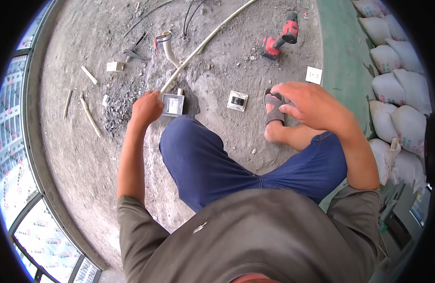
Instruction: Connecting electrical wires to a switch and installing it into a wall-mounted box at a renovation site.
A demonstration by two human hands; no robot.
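My left hand (147, 108) is closed at the lower end of a long white conduit pipe (198, 51), beside a grey square junction box (172, 104) set in the floor. The fingers hide the pipe's end, so I cannot tell whether it enters the box. A short white pipe stub (180, 91) rises at the box's far edge. My right hand (306, 103) hovers over my sandalled foot, thumb and fingers apart, holding nothing. Between my hands lies a white switch or socket unit (237, 101) with a dark centre.
A red and black cordless drill (281, 37) stands ahead, near a white socket plate (313, 75). A bent white pipe (169, 49) with coloured wires rises beyond the box. A hammer (135, 54), white box (115, 67) and rubble (117, 111) lie left; stacked sacks (392, 87) line the right.
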